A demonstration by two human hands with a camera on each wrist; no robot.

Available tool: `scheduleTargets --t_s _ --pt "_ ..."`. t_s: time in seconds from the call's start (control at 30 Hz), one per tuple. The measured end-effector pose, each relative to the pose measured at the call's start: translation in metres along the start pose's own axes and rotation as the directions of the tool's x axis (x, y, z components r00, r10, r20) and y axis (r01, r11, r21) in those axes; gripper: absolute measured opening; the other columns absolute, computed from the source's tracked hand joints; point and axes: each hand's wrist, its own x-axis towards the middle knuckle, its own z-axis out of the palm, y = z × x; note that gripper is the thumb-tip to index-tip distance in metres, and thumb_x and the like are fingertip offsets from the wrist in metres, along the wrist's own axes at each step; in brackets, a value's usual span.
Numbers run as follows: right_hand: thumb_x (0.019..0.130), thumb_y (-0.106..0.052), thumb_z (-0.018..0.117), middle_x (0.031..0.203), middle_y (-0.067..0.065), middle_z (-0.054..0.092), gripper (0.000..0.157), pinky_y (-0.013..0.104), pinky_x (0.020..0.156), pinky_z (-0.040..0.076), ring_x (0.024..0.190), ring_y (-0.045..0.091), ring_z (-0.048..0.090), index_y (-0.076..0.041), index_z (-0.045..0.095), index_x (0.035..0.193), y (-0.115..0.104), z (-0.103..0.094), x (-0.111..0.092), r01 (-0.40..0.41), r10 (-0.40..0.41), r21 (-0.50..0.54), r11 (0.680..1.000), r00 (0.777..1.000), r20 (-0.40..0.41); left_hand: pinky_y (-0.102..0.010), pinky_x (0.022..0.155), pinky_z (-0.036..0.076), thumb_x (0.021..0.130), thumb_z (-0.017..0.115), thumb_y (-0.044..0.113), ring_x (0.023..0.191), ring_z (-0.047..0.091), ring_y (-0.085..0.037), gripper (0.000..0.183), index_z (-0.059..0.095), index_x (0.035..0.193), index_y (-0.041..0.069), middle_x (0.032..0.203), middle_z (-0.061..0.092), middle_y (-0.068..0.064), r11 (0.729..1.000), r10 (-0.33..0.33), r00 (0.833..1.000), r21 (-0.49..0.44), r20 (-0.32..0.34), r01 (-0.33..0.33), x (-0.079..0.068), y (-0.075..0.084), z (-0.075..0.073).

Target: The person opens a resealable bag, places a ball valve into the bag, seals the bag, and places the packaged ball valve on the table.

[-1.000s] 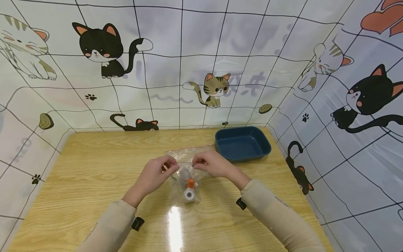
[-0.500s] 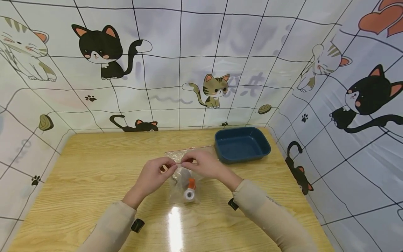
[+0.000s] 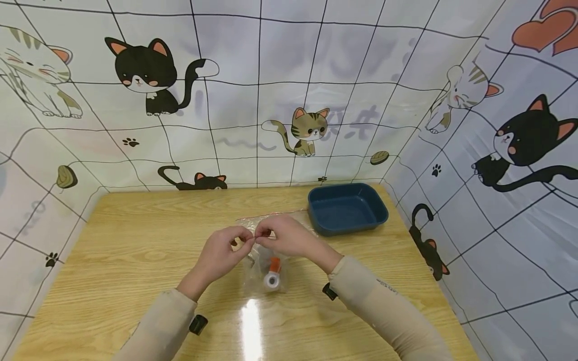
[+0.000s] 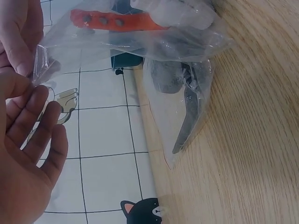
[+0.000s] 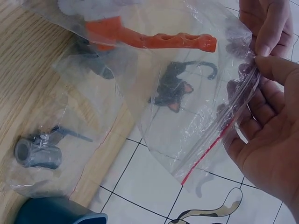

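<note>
A clear zip bag (image 5: 163, 126) with a red line along its mouth hangs from both hands. Inside it lies a white ball valve (image 3: 272, 282) with an orange handle (image 5: 177, 42). My left hand (image 3: 223, 252) pinches the bag's top edge between thumb and forefinger. Right beside it, my right hand (image 3: 289, 236) pinches the same edge, the fingertips of both hands nearly touching. Behind the held bag a second clear bag (image 3: 248, 223) lies flat on the table, with a grey valve (image 5: 44, 156) in it that has a dark handle (image 4: 189, 112).
A dark blue tray (image 3: 347, 228) stands at the back right of the wooden table (image 3: 149, 240), close to the second bag. A cat-print sheet (image 3: 235, 100) encloses the table at the back and sides.
My right hand has slid left along the bag's top edge until its fingertips meet the left hand's. My left hand has hardly moved.
</note>
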Motion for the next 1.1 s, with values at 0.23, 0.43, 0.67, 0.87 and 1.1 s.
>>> scheduleTargets --t_s 0.23,0.43,0.67,0.87,1.1 --pt "0.095 -0.021 0.062 0.092 -0.009 0.07 0.009 0.023 0.08 0.051 0.084 0.003 0.06 -0.019 0.071 0.098 -0.0049 -0.0019 -0.0006 0.03 -0.03 -0.004 1.0 1.0 -0.004 -0.033 0.07 0.053 0.092 0.065 0.015 0.08 0.06 -0.007 0.006 0.066 0.09 0.02 0.087 0.066 0.01 1.0 0.014 1.0 -0.023 0.017 -0.014 0.0005 0.0002 0.0011" --pt "0.094 -0.021 0.063 0.093 -0.01 0.07 0.007 0.023 0.083 0.051 0.09 0.004 0.063 -0.02 0.07 0.095 -0.0056 -0.0026 -0.003 0.008 -0.009 -0.021 1.0 1.0 -0.009 -0.032 0.069 0.051 0.091 0.064 0.014 0.081 0.062 -0.014 0.007 0.066 0.089 0.021 0.087 0.065 0.009 1.0 0.02 1.0 0.019 -0.004 -0.02 -0.0014 0.0002 0.0006" --pt "0.093 -0.02 0.064 0.092 -0.01 0.071 0.006 0.024 0.084 0.051 0.092 0.005 0.064 -0.02 0.07 0.093 -0.0057 -0.0027 -0.0033 0.013 -0.014 -0.059 0.998 1.0 -0.02 -0.027 0.066 0.049 0.093 0.065 0.022 0.082 0.059 -0.008 0.003 0.068 0.094 0.022 0.091 0.067 0.01 0.995 0.031 1.0 0.091 -0.001 -0.031 -0.0009 0.001 0.0011" --pt "0.092 -0.021 0.063 0.09 -0.011 0.068 0.005 0.024 0.08 0.05 0.088 0.009 0.065 -0.021 0.068 0.09 -0.0047 0.0001 -0.0033 0.046 -0.054 -0.163 0.986 0.998 -0.041 -0.027 0.068 0.048 0.093 0.064 0.024 0.084 0.059 -0.006 0.004 0.068 0.091 0.022 0.09 0.066 0.01 0.988 0.035 0.999 0.154 -0.004 -0.034 -0.0003 0.0026 0.0011" --pt "0.09 -0.02 0.065 0.082 -0.013 0.064 0.006 0.025 0.074 0.047 0.075 0.005 0.055 -0.023 0.067 0.085 -0.0017 0.0054 -0.0043 0.072 -0.115 -0.306 0.949 0.986 -0.124 -0.029 0.068 0.051 0.089 0.067 0.018 0.08 0.062 -0.008 0.006 0.066 0.086 0.022 0.085 0.066 0.008 0.963 0.134 0.99 0.244 -0.05 -0.118 0.0007 0.0006 0.0032"
